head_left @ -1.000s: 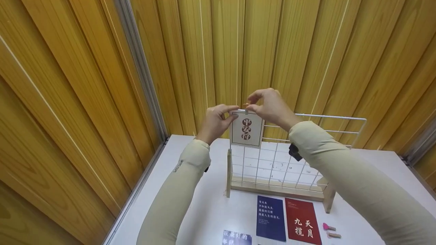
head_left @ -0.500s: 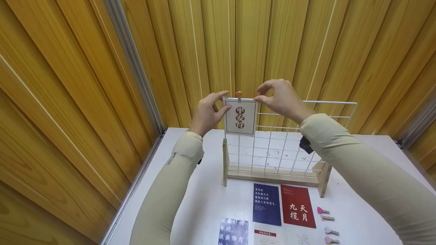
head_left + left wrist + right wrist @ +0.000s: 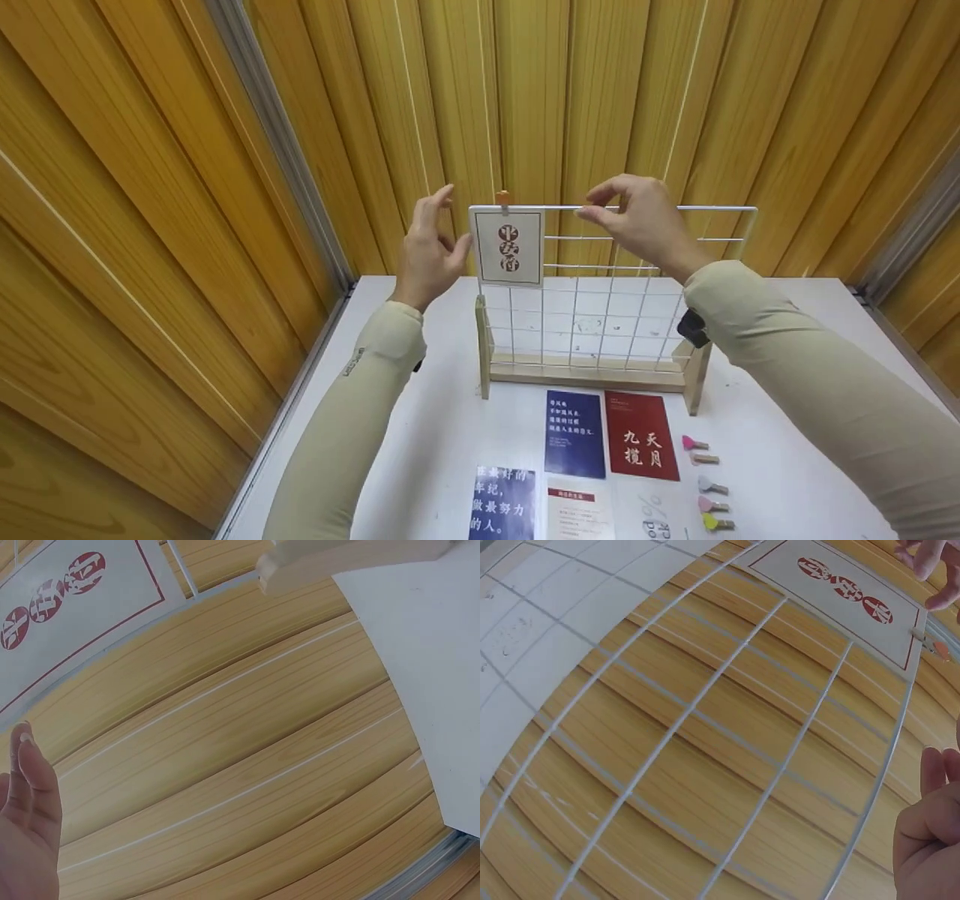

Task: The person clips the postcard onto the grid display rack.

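Observation:
A white card (image 3: 508,262) with dark red round characters hangs at the top left corner of a white wire grid rack (image 3: 600,238). An orange clip (image 3: 502,198) fastens its upper edge to the top bar; the right wrist view also shows this clip (image 3: 939,650). My left hand (image 3: 429,251), empty, is just left of the card, thumb near its edge and fingers raised. To the card's right, my right hand (image 3: 646,226) is at the top bar with thumb and fingers loosely bent and nothing held.
Wooden feet (image 3: 484,349) support the rack on a white table (image 3: 420,450). Before it lie a blue card (image 3: 574,435), a red card (image 3: 641,431) and several others. Several small clips (image 3: 712,486) line the right side. Wood-panelled walls (image 3: 360,112) stand behind and left.
My right hand has let go of the orange clip and moved right. My left hand has released the card's corner and drawn left. The head view has shifted, showing more of the table.

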Motion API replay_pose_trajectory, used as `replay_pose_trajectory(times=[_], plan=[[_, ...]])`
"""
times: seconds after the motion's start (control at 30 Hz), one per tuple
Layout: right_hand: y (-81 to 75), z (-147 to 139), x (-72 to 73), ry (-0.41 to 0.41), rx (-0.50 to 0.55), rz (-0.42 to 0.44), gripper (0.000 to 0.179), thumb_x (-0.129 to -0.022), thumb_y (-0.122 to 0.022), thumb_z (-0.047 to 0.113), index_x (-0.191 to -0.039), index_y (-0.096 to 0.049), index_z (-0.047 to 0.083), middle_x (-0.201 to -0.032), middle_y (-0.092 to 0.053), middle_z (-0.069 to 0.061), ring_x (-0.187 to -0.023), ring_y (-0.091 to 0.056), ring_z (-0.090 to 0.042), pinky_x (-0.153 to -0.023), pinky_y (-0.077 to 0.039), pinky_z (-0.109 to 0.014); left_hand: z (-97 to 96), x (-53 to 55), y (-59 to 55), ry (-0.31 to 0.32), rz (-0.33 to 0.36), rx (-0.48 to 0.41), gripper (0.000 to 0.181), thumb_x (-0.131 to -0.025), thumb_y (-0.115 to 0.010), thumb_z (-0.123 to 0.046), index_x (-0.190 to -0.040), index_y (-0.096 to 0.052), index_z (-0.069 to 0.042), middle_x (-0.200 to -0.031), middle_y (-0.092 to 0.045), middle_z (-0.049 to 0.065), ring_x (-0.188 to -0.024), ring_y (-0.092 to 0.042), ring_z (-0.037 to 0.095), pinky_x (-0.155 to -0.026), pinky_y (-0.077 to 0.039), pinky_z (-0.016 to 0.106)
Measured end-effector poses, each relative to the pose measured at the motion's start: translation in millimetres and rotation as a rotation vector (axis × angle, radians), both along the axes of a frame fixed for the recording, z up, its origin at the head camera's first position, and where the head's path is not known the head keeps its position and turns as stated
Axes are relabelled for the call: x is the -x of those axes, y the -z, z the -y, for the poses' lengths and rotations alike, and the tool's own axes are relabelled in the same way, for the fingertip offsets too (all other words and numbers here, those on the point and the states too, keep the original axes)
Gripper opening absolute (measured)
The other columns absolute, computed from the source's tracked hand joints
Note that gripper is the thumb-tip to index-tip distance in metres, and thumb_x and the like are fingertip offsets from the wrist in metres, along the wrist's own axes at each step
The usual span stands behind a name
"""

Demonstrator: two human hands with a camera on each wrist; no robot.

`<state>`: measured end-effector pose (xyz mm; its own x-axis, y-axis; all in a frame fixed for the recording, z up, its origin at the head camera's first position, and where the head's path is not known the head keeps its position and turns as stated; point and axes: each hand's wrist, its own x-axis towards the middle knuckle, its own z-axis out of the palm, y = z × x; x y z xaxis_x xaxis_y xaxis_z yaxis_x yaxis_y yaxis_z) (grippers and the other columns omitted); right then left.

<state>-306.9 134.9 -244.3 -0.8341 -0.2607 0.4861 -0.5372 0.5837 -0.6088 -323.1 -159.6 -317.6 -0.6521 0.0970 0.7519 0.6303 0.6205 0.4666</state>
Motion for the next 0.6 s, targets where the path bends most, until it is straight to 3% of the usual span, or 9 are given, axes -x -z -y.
replay_pose_trajectory(times=[0.23,0.4,0.6], plan=[[14.8,-18.4,-6.2,0.021,0.006,-0.001,0.022,-0.092,-0.073,0.021,-0.101,-0.072,0.002,-0.1,-0.07,-0.009,-0.078,-0.058,-0.02,-0.063,-0.045,-0.019,3.2,-10.4,22.8,-0.022,-0.033,0.019,0.069,-0.089,-0.07,-0.005,-0.147,-0.034,-0.016,-0.131,-0.049,0.011,-0.063,-0.054,0.018,-0.057,-0.05,0.026],[26.9,-32.9,-12.2,0.01,0.006,-0.002,0.024,-0.093,-0.072,0.024,-0.1,-0.072,0.001,-0.099,-0.071,-0.01,-0.074,-0.058,-0.019,-0.06,-0.045,-0.018,3.6,-16.0,39.6,-0.03,-0.003,0.046,0.076,-0.088,-0.072,-0.007,-0.149,-0.029,-0.018,-0.134,-0.047,0.012,-0.067,-0.056,0.02,-0.058,-0.05,0.027],[41.6,-44.0,-18.1,0.015,0.01,-0.023,0.021,-0.094,-0.071,0.023,-0.098,-0.074,0.002,-0.089,-0.071,-0.008,-0.059,-0.054,-0.012,-0.048,-0.042,-0.018,5.4,-21.8,59.1,-0.028,0.041,0.055,0.069,-0.088,-0.072,-0.007,-0.146,-0.036,-0.016,-0.132,-0.049,0.009,-0.069,-0.058,0.022,-0.056,-0.048,0.028]])
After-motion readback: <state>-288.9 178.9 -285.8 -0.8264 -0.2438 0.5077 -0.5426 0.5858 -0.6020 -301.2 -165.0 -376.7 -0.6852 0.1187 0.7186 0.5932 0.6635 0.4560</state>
